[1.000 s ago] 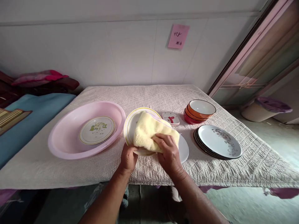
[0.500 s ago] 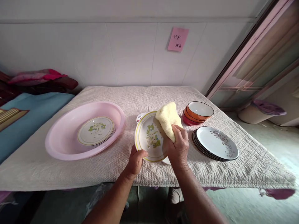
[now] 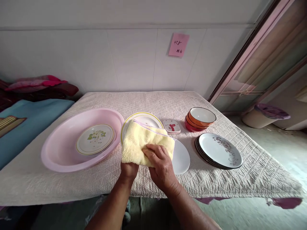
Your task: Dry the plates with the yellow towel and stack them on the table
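A yellow-rimmed plate (image 3: 150,117) is held over the table, most of its face hidden under a pale yellow cloth (image 3: 136,142). My left hand (image 3: 129,170) grips the plate's near edge; the cloth covers its fingertips. Pressed onto the cloth, my right hand (image 3: 159,161) has its fingers bent and bunched on the fabric. Partly behind the cloth lies a plain white plate (image 3: 181,158) on the table. Small white dishes with a red pattern (image 3: 171,126) sit just beyond it.
To the left, a pink basin (image 3: 57,150) holds a stack of flowered plates (image 3: 94,139). Orange bowls (image 3: 200,116) are stacked at right, behind a pile of dark-rimmed plates (image 3: 219,150). A quilted cloth (image 3: 100,183) covers the table.
My right hand has brought the cloth left and down across the plate, covering its flower pattern. The plate has shifted left, exposing more of the small dishes and white plate.
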A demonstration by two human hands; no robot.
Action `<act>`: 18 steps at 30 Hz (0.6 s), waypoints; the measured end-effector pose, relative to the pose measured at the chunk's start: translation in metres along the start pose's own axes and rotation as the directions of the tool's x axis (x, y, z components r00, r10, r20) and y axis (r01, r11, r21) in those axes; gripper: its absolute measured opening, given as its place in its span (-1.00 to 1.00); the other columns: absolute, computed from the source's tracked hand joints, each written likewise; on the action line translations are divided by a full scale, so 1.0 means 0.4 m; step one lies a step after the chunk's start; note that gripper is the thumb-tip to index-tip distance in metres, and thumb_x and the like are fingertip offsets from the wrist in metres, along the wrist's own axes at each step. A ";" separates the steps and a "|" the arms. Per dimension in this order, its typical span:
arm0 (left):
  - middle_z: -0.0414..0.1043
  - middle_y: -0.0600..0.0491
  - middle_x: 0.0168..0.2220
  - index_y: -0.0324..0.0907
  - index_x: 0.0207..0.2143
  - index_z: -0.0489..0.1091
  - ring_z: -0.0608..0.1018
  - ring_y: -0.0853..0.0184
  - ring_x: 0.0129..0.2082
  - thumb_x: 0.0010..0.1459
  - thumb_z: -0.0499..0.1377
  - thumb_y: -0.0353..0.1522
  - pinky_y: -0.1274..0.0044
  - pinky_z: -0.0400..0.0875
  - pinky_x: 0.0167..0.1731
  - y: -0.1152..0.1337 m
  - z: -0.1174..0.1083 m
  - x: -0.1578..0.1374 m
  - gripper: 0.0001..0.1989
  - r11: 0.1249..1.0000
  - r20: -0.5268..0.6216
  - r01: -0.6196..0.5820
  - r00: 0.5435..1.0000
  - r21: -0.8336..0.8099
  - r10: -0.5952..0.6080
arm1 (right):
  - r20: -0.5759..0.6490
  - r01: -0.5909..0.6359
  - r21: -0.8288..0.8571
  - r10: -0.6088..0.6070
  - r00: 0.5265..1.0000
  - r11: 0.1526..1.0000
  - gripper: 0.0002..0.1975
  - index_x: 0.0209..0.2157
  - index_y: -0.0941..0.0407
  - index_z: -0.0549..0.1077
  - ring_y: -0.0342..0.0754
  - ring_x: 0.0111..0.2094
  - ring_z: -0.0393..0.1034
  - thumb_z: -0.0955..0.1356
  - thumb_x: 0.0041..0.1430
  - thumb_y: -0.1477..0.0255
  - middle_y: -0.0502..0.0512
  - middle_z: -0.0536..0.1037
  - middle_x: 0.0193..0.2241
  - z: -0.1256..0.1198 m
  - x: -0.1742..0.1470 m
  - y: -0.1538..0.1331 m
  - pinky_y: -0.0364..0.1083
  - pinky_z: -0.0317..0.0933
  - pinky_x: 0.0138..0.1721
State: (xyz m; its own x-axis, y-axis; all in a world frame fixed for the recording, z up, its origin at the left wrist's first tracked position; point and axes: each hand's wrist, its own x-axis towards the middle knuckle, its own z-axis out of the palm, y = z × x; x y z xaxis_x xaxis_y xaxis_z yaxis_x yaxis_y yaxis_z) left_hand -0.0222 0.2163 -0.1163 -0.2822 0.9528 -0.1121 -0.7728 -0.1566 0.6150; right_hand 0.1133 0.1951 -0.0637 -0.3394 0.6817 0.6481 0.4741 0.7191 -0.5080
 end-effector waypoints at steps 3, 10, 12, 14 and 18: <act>0.55 0.00 -0.13 -0.11 -0.22 0.52 0.51 0.20 0.00 0.10 0.14 -0.20 0.37 0.38 0.04 -0.013 0.006 0.011 -0.72 0.999 -0.073 0.040 0.997 -0.004 -0.040 | -0.032 0.007 -0.037 -0.008 0.999 0.999 -0.64 -0.02 0.12 0.40 0.11 -0.07 0.28 0.22 0.16 0.58 0.22 0.43 -0.04 -0.010 -0.001 0.013 0.14 0.21 -0.08; 0.58 -0.07 -0.29 -0.24 -0.33 0.55 0.56 0.08 -0.11 -0.07 0.19 -0.25 0.27 0.43 -0.03 -0.031 0.055 0.009 -0.71 0.997 -0.100 0.048 0.994 0.053 -0.043 | -0.108 -0.061 -0.122 0.048 0.993 0.991 -0.60 0.00 0.14 0.39 0.12 -0.02 0.25 0.24 0.12 0.62 0.23 0.40 -0.03 -0.047 -0.020 0.074 0.15 0.17 -0.01; 0.58 -0.07 -0.33 -0.25 -0.36 0.54 0.56 0.05 -0.09 -0.14 0.20 -0.29 0.26 0.43 -0.04 -0.028 0.063 0.010 -0.72 0.996 -0.124 0.024 0.992 0.083 -0.014 | -0.108 -0.104 -0.118 0.091 0.990 0.988 -0.59 0.01 0.13 0.39 0.12 -0.01 0.25 0.25 0.10 0.63 0.22 0.40 -0.02 -0.051 -0.030 0.088 0.15 0.16 0.01; 0.58 -0.08 -0.37 -0.27 -0.40 0.54 0.56 0.03 -0.10 -0.17 0.20 -0.31 0.27 0.44 -0.06 -0.026 0.065 0.012 -0.74 0.995 -0.159 0.030 0.987 0.098 -0.014 | -0.099 -0.135 -0.098 0.125 0.987 0.986 -0.57 0.00 0.12 0.39 0.12 0.00 0.25 0.26 0.08 0.64 0.21 0.40 -0.01 -0.048 -0.038 0.095 0.15 0.15 0.03; 0.57 -0.06 -0.40 -0.27 -0.44 0.53 0.59 0.08 -0.19 -0.13 0.21 -0.30 0.29 0.47 -0.10 -0.026 0.051 0.013 -0.78 0.994 -0.172 0.028 0.985 0.106 -0.009 | -0.073 -0.176 -0.045 0.173 0.982 0.983 -0.54 -0.01 0.11 0.40 0.12 0.00 0.23 0.24 0.03 0.67 0.19 0.40 0.00 -0.030 -0.050 0.082 0.17 0.14 0.04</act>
State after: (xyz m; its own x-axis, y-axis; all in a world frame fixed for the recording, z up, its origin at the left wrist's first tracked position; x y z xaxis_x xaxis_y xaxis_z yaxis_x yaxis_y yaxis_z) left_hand -0.0041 0.2283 -0.1072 -0.3687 0.8953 -0.2500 -0.7154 -0.1016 0.6913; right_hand 0.1454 0.2036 -0.0865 -0.1921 0.7839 0.5904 0.5626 0.5810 -0.5882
